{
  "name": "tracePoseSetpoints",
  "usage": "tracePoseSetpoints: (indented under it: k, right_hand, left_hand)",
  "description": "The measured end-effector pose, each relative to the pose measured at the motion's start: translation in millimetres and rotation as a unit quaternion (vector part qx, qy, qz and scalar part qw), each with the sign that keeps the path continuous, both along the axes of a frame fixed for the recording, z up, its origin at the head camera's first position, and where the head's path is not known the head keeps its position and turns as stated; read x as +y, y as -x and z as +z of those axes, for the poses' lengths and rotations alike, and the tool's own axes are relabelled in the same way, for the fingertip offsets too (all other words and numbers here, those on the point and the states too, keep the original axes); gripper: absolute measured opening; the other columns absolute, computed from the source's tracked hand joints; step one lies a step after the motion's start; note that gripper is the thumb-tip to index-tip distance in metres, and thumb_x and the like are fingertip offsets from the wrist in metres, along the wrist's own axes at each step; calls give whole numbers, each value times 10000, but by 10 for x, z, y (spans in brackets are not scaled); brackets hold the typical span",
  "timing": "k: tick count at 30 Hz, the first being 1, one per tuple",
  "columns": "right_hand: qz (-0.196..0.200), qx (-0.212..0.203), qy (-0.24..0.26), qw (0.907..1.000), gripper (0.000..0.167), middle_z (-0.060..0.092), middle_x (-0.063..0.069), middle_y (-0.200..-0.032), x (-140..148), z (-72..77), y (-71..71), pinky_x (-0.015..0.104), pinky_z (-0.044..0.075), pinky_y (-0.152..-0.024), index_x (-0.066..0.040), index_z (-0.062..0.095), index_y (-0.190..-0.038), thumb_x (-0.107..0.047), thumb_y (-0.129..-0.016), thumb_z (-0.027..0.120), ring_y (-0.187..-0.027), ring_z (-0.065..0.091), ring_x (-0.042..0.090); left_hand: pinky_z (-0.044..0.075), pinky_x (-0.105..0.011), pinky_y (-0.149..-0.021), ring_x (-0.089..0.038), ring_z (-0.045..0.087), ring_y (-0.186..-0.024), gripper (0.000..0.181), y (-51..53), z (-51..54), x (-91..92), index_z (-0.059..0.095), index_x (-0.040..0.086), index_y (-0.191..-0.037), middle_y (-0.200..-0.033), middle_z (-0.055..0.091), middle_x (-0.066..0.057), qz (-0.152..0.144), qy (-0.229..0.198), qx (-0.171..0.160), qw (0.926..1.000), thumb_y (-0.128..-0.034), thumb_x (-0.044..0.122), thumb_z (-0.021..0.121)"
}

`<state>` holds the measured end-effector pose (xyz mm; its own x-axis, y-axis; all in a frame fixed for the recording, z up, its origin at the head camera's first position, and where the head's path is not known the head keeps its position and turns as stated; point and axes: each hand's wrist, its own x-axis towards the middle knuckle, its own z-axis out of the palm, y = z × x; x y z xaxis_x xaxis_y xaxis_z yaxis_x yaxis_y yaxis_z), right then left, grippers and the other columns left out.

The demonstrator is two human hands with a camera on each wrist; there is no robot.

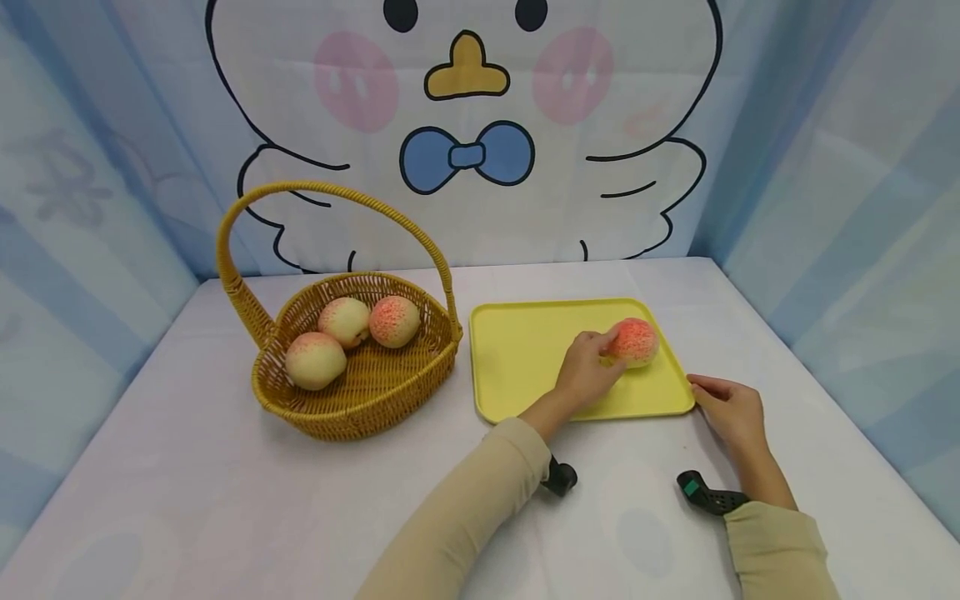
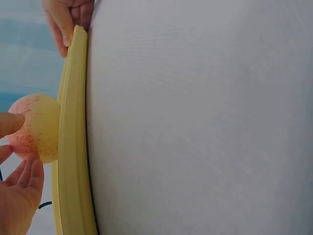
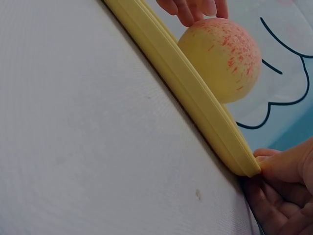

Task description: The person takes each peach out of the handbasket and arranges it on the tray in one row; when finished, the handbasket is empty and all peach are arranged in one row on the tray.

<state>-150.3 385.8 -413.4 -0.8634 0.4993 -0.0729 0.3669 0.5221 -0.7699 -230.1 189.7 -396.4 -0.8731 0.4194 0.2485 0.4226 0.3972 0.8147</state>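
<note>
A red-speckled peach (image 1: 634,342) sits on the yellow tray (image 1: 517,358), toward its right end. My left hand (image 1: 588,367) reaches over the tray, its thumb and fingers curved about the peach's near left side. In the left wrist view, the fingers (image 2: 30,176) touch the peach (image 2: 41,129) on one side and the thumb lies across it. At the tray's near right corner, my right hand (image 1: 731,412) pinches the rim between thumb and fingers. The right wrist view shows this right hand (image 3: 286,188) at the corner of the tray (image 3: 195,93).
A wicker basket (image 1: 367,425) with a tall arched handle stands left of the tray, holding a pale peach (image 1: 316,361), another peach (image 1: 345,322) and a redder peach (image 1: 394,322). White cloth (image 1: 225,517) covers the table. Printed curtains (image 1: 637,225) enclose its back and sides.
</note>
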Motion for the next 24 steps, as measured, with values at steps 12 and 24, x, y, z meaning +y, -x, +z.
tracePoseSetpoints:
  k: [12,24]
  right_hand:
    - [44,13,23,10000,384,517,219,-1247,-29,28,-2,241,417,-787,35,554,-1232,-218,-949,497,-1125,444,281]
    - [26,93,93,9999,373,516,233,-1238,-56,57,-28,94,362,-622,54,552,-1224,-191,-948,495,-1100,454,275]
  left_hand:
    - [413,-137,-810,-140,561,-980,447,-16,-37,29,544,21,-1253,-1121,606,-90,-141,-367,215,9990,-829,104,660]
    - [367,-181,-916,-143,501,-1112,490,-44,8,94,469,30,-1322,-1245,549,-78,-436,-71,-113,9990,-866,145,605]
